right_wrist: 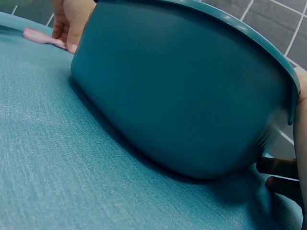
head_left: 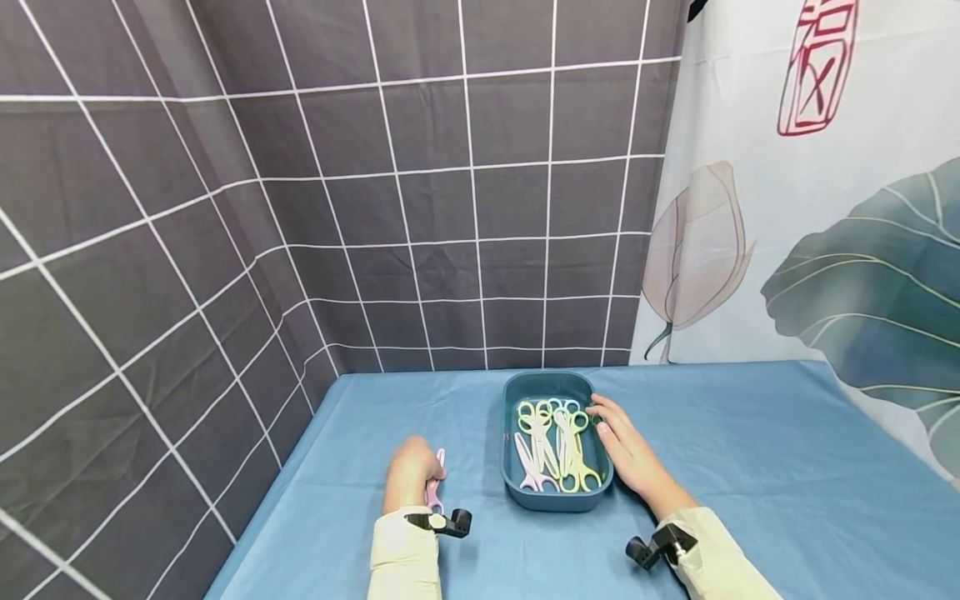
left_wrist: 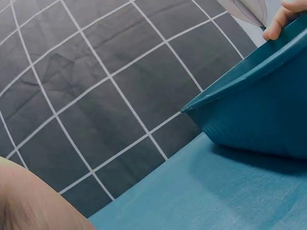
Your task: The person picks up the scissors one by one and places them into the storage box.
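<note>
My left hand (head_left: 412, 468) holds a pair of pink scissors (head_left: 432, 493) low over the blue cloth, left of a teal plastic basin (head_left: 558, 502). In the right wrist view the pink scissors (right_wrist: 43, 38) point away from the fingers, close to the cloth; part of them is hidden by the hand. My right hand (head_left: 633, 454) grips the basin's right rim, some fingers over the edge and others against the outside wall. Inside the basin lie several scissors: yellow-green ones (head_left: 576, 475), a pink-handled pair (head_left: 536, 479) and one with light blue handles (head_left: 564, 406).
A blue cloth (head_left: 750, 467) covers the table. Behind it and on the left hangs a grey curtain (head_left: 510, 200) with white grid lines. At the right is a white curtain (head_left: 720, 100) with leaf and flower prints. Both wrists carry black camera mounts (head_left: 663, 546).
</note>
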A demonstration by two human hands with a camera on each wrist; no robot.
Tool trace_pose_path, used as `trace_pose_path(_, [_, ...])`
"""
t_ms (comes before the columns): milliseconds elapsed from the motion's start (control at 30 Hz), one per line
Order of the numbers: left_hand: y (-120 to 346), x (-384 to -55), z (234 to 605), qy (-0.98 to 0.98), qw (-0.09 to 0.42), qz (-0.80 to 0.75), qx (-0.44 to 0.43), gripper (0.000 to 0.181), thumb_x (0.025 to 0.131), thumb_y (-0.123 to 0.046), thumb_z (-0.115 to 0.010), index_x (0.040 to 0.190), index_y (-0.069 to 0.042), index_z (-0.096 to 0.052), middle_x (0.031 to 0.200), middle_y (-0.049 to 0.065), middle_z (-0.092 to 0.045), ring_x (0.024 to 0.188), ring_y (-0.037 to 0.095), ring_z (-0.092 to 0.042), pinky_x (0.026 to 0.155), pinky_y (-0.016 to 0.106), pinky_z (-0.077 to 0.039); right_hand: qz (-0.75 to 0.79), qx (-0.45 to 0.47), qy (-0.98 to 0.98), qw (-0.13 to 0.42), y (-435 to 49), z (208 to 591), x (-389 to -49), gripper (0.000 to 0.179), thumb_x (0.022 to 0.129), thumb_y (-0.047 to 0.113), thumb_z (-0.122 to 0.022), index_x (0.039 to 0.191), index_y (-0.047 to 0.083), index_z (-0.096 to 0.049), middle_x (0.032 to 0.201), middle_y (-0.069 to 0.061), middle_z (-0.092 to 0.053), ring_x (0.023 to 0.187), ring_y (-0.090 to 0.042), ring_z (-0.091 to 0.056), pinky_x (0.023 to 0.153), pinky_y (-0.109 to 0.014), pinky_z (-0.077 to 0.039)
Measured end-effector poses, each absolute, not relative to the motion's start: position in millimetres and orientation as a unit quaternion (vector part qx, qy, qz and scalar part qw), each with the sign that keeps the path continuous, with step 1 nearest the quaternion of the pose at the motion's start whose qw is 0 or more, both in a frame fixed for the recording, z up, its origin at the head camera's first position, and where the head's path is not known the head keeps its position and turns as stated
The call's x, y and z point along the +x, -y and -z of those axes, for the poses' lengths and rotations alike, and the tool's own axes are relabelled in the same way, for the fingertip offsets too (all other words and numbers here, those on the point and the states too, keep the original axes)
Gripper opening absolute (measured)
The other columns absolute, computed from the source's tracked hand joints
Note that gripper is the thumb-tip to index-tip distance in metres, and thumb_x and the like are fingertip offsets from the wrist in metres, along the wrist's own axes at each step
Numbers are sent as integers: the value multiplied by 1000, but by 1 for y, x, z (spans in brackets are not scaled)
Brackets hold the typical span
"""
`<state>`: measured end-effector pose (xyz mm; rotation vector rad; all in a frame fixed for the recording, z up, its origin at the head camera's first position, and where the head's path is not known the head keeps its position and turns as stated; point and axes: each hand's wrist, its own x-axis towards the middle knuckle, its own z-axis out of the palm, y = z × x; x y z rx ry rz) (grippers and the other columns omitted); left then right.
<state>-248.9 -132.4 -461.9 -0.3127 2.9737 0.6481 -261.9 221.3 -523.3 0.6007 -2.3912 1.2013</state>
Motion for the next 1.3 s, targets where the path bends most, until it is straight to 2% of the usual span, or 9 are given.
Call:
trace_pose_path(167, [127,-251,461,-974,46,-194,-107,22,75,-8,-84,77,0,-63,78,12,-61,69,26,-56,65,37,-53,-429,214,855,197,-222,524,-262,33,108,11,-40,135,1,-57,156,-18,-40,142,-41,-37,110,-55,-31])
trace_pose_path(400, [123,-253,459,-971,53,-204,-113,26,73,-9,-88,80,-1,-64,77,10,-60,67,24,-55,61,34,-51,-428,216,855,197,-222,526,-264,34,108,10,-40,136,0,-56,156,-18,-39,143,-43,-35,109,-62,-30])
trace_pose_path(467, [125,-253,457,-968,50,-220,-106,22,73,-8,-87,81,-1,-67,78,9,-61,68,24,-55,63,35,-50,-428,215,856,195,-222,527,-264,34,108,11,-39,136,1,-56,156,-18,-38,143,-44,-35,109,-65,-29])
trace_pose_path(633, [129,-249,446,-954,19,-289,-71,13,74,-4,-81,84,-4,-73,77,7,-65,68,22,-57,64,36,-51,-430,217,854,195,-222,527,-264,33,109,13,-39,134,2,-57,156,-18,-39,143,-43,-35,109,-65,-29])
trace_pose_path(733, [128,-246,437,-944,7,-325,-58,11,78,-4,-79,84,-6,-70,76,6,-63,67,21,-58,61,34,-50,-434,221,850,200,-222,527,-264,33,109,13,-39,132,2,-58,155,-19,-39,142,-43,-36,110,-65,-29])
trace_pose_path(933, [123,-244,426,-940,-10,-340,-34,14,82,-8,-78,82,-8,-64,75,6,-61,65,21,-57,56,33,-47,-437,227,846,202,-223,527,-264,32,108,12,-39,131,1,-59,155,-19,-39,141,-44,-36,109,-66,-29])
trace_pose_path(1100, [119,-243,421,-937,-51,-346,-10,19,83,-10,-77,80,-9,-59,71,4,-59,62,19,-55,57,33,-45,-438,232,845,200,-223,527,-264,32,108,10,-40,131,-2,-59,155,-21,-38,142,-46,-35,109,-67,-29])
trace_pose_path(1300, [110,-242,415,-917,-95,-387,27,18,85,-8,-76,80,-8,-59,69,1,-58,61,15,-55,59,32,-45,-434,234,846,203,-223,526,-263,32,108,11,-39,130,1,-60,155,-20,-39,141,-46,-37,108,-67,-31])
